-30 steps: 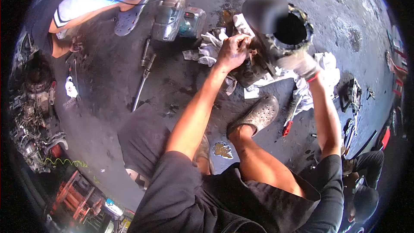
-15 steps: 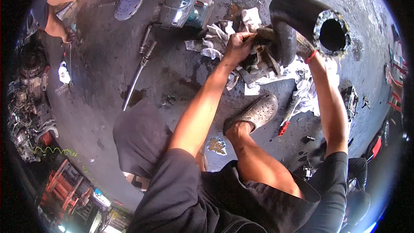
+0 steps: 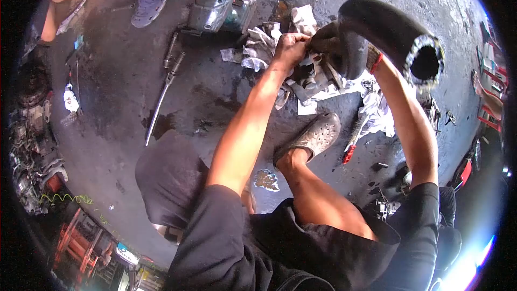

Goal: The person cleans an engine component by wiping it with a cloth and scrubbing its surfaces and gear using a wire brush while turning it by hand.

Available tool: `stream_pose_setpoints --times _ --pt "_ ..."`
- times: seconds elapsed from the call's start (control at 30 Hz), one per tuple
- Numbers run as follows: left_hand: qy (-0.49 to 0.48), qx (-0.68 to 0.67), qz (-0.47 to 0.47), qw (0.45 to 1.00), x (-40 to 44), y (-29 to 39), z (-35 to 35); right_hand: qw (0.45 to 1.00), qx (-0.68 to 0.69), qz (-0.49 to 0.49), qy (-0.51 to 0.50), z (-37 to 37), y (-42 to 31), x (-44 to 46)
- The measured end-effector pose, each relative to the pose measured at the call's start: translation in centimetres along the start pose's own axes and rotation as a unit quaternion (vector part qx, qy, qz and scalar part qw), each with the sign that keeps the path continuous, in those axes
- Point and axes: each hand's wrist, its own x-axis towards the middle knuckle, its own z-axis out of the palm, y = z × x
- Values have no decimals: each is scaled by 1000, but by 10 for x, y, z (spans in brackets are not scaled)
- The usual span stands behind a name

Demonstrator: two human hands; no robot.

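Curved black hose [image 3: 379, 15] seen over right wrist, above rags [image 3: 259, 48] on floor [image 3: 215, 102].
Left hand [image 3: 291, 49] closed narrow beside right hand [image 3: 326, 41]; any item pinched cannot be told. Right hand partly hidden by hose; grip unclear.

Black hose [image 3: 377, 19] blocks my way from above. Rags [image 3: 259, 48] crowd its left; open floor [image 3: 467, 29] to its right.

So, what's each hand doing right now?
Left hand: fingers closed; any grip unclear.
Right hand: partly behind the hose; can't tell open or closed.
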Motion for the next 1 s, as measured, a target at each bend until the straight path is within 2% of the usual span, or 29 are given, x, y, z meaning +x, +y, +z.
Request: stream_pose_setpoints --times 0.23,0.27,0.37,0.4,0.47,0.5,0.53,0.57,0.6,0.67,0.73,0.77,0.8,0.83,0.87,0.9,0.93,0.97,1.0 --pt "-48 22 -23 998 8 -5 -3 1000 0 -4 1 -2 -2 -11" --pt "-54 33 -3 998 3 0 -8 1000 0 -6 5 -3 -1 -11" --pt "-79 122 125 981 1 14 -13 1000 -2 -23 18 -7 5 -15" --pt "-98 79 170 977 -1 20 -12 999 -9 -36 26 -9 5 -17" --pt "-69 201 229 950 -4 37 -7 993 -63 -73 62 -10 0 -29" --pt "-38 267 261 927 -14 57 -1 986 -122 -76 80 -9 -15 -39" --pt "-56 353 295 886 -19 71 -2 976 -179 -77 98 -9 -31 -49" --pt "-98 406 356 836 -12 72 -6 919 -357 -80 147 -7 -32 -65" --pt "-140 435 313 833 -13 76 -8 917 -352 -88 168 -1 -32 -75" --pt "-207 528 227 792 -13 89 -6 911 -341 -105 209 10 -33 -95" --pt "-252 647 139 706 -11 112 2 927 -265 -102 244 23 -17 -104" --pt "-258 686 94 673 -10 126 5 926 -271 -101 241 28 -7 -102" --pt "-267 724 51 634 -11 144 10 919 -303 -107 229 29 -14 -97" --pt "-250 728 56 636 -6 144 2 856 -463 -132 189 22 -26 -94" --pt "-220 715 92 658 6 135 -11 917 -330 -88 207 23 -35 -91" --pt "-195 694 144 677 20 122 -25 956 -189 -44 221 25 -43 -89" --pt "-180 672 192 692 29 109 -42 966 -100 -3 239 24 -54 -91" --pt "-185 689 223 664 39 91 -53 964 -8 35 265 24 -66 -93" --pt "-189 705 254 635 49 75 -64 951 25 69 301 18 -82 -98"
